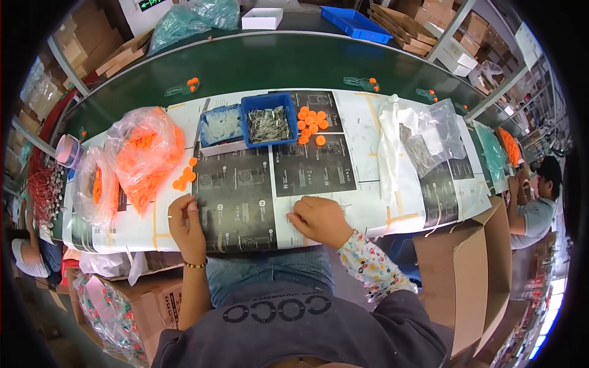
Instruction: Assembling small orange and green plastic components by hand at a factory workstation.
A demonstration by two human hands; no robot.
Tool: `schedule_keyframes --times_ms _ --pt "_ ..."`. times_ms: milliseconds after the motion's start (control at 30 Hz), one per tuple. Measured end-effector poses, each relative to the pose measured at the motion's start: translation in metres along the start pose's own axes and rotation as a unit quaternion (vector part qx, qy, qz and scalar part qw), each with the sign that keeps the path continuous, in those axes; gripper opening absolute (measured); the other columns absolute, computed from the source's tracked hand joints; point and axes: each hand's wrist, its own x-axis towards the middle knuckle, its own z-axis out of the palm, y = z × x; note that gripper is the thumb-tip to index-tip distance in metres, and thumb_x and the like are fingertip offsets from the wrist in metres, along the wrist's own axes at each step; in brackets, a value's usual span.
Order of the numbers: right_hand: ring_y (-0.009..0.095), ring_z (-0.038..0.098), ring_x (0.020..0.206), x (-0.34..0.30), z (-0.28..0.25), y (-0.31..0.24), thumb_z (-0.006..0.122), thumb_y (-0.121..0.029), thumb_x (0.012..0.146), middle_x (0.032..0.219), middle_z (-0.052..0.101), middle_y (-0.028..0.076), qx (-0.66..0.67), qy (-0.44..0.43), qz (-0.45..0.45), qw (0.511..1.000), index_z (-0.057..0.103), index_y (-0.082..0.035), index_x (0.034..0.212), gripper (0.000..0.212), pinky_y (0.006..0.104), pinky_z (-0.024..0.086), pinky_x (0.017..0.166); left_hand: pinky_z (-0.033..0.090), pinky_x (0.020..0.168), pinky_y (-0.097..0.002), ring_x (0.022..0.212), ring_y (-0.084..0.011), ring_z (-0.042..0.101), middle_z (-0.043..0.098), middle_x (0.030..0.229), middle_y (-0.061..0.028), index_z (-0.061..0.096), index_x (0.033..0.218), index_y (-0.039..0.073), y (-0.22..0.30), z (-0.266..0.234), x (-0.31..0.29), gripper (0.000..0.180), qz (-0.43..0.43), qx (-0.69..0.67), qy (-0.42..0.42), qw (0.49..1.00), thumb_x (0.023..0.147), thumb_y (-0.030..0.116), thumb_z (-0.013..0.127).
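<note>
My left hand [188, 228] is by the front edge of the worktable, its fingers bent together beside a dark printed sheet [236, 211]. Loosely curled, my right hand [323, 221] rests over the white paper to the right of that sheet. Whatever either hand may hold is too small or hidden to make out. Beyond them stands a blue bin [245, 122] of thin metal pins [269, 126]. Left of it is a shallow blue tray [221, 126] with whitish residue. Round orange caps [311, 121] lie right of the bin, and several more orange caps [184, 176] lie near my left hand.
Clear bags of orange parts [144, 153] stand at the left. At the right lie a white cloth [389, 147] and a clear bag of metal pieces [420, 147]. A green conveyor belt [264, 64] carries small orange-and-green bundles. An open carton [466, 276] is at lower right; co-workers sit on both sides.
</note>
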Motion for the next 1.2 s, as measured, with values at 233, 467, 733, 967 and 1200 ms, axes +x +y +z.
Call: schedule_keyframes --times_ms 233,467,733,967,1200 --pt "0.027 0.054 0.054 0.039 -0.051 0.022 0.067 -0.024 0.083 0.062 0.054 0.009 0.024 -0.022 0.024 0.999 0.057 -0.005 0.067 0.026 0.0367 0.04 0.049 0.045 0.079 -0.026 0.09 -0.0136 0.055 0.059 0.103 -0.0078 0.06 0.104 0.0 0.0 -0.003 0.003 0.014 0.017 0.01 0.001 1.0 0.092 0.005 0.054" --pt "0.03 0.064 0.084 0.14 -0.093 0.169 0.061 -0.021 0.084 0.096 0.066 0.013 -0.232 0.015 0.134 0.963 0.064 -0.007 0.105 0.026 0.0392 0.051 0.073 0.046 0.077 -0.0282 0.09 -0.0189 0.057 0.06 0.103 -0.0117 0.063 0.097 0.002 0.019 -0.014 0.007 0.011 0.04 0.054 0.007 0.998 0.089 0.004 0.056" --pt "0.035 0.051 0.119 0.196 -0.076 0.341 0.045 -0.003 0.083 0.13 0.053 0.017 -0.295 -0.144 0.204 0.922 0.048 -0.009 0.131 0.049 0.041 0.042 0.1 0.048 0.076 -0.0301 0.085 -0.0205 0.059 0.06 0.102 -0.0121 0.065 0.095 0.003 0.024 -0.031 0.005 0.013 0.044 0.036 -0.02 0.998 0.084 -0.002 0.06" --pt "0.032 0.06 0.097 0.201 -0.105 0.303 0.061 -0.009 0.082 0.107 0.061 0.014 -0.218 0.036 0.03 0.975 0.052 -0.009 0.127 0.047 0.0403 0.048 0.082 0.047 0.072 -0.0279 0.076 -0.0152 0.057 0.065 0.091 -0.0083 0.06 0.09 -0.001 -0.024 -0.177 0.103 0.008 0.006 0.098 0.19 0.977 0.089 0.003 0.053" --pt "0.02 0.063 0.066 0.179 -0.061 0.015 0.069 -0.013 0.079 0.097 0.061 0.006 0.028 -0.172 -0.21 0.962 0.055 -0.013 0.127 0.05 0.0297 0.051 0.055 0.052 0.07 -0.0453 0.078 -0.0346 0.066 0.068 0.085 -0.0183 0.067 0.089 0.007 -0.178 -0.256 0.21 0.021 -0.049 0.575 0.019 0.817 0.081 0.024 0.058"
